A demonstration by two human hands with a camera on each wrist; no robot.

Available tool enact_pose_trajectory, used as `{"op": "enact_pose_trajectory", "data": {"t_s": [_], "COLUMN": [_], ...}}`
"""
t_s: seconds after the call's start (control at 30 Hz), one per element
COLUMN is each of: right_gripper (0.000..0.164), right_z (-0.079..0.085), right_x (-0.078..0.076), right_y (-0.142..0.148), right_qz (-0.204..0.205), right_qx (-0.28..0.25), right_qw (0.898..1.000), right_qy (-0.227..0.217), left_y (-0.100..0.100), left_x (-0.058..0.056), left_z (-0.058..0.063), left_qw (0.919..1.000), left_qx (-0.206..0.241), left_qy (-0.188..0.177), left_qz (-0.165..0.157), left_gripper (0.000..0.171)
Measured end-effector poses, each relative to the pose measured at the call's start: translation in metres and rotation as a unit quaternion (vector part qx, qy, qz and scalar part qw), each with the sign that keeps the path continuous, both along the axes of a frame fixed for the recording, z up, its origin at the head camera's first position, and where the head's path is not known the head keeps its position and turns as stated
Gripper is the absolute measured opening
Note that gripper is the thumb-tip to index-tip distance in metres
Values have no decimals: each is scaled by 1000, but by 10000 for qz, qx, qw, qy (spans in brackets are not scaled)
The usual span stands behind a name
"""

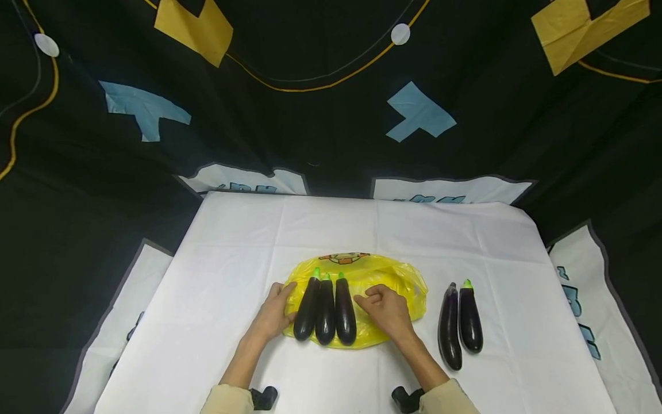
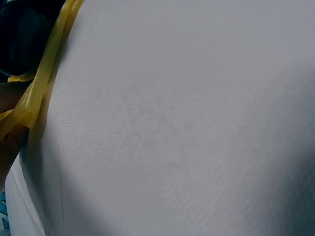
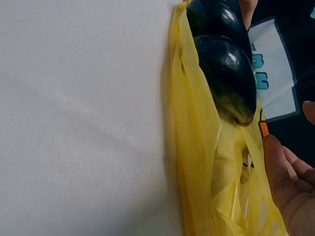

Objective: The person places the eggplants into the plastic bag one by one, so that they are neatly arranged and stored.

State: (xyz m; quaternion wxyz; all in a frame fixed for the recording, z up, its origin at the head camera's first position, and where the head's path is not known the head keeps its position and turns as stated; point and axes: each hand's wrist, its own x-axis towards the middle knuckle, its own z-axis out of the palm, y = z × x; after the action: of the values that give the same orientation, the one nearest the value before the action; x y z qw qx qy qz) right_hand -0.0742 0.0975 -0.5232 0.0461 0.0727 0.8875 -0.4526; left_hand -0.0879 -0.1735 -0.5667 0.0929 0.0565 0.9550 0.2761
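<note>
Three dark purple eggplants, the left (image 1: pixel 307 310), the middle (image 1: pixel 325 313) and the right (image 1: pixel 345 313), lie side by side on a yellow plastic bag (image 1: pixel 385 270), green stems pointing away. My left hand (image 1: pixel 271 315) pinches the bag's left edge, with yellow film (image 2: pixel 37 93) between thumb and fingers in the left wrist view. Over the bag's right part is my right hand (image 1: pixel 385 310), its fingers loosely curled and holding nothing, just right of the eggplants. In the right wrist view, eggplant ends (image 3: pixel 231 73) show above the bag's folds.
Two more eggplants, one longer (image 1: pixel 449 328) and one shorter (image 1: pixel 470 319), lie to the right on the white-covered table (image 1: pixel 233 241). A black patterned cloth (image 1: pixel 310 138) hangs behind the table and along its sides.
</note>
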Motion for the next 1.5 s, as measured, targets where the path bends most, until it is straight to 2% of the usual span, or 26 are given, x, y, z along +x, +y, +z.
{"op": "enact_pose_trajectory", "data": {"t_s": [0.63, 0.9, 1.1, 1.23, 1.5], "right_gripper": [37, 39, 45, 47, 51], "right_z": [8, 17, 32, 34, 31], "right_x": [7, 13, 20, 28, 51], "right_y": [14, 31, 60, 88, 142], "right_qz": [-106, -156, -313, -503, -1340], "right_qx": [-179, -173, 108, 342, 847], "right_qw": [9998, 9996, 9992, 9978, 9873], "right_qy": [-40, 175, 206, 270, 68], "left_y": [1, 1, 1, 0, -1], "left_x": [1, 1, 0, 0, 0], "left_z": [3, 1, 1, 0, 0], "left_qw": [9999, 9999, 10000, 10000, 10000], "left_qx": [-10, -8, 7, 20, 24], "left_qy": [-122, -106, -62, -34, 4], "left_qz": [61, 81, 45, 32, -12], "left_gripper": [74, 74, 73, 73, 73]}}
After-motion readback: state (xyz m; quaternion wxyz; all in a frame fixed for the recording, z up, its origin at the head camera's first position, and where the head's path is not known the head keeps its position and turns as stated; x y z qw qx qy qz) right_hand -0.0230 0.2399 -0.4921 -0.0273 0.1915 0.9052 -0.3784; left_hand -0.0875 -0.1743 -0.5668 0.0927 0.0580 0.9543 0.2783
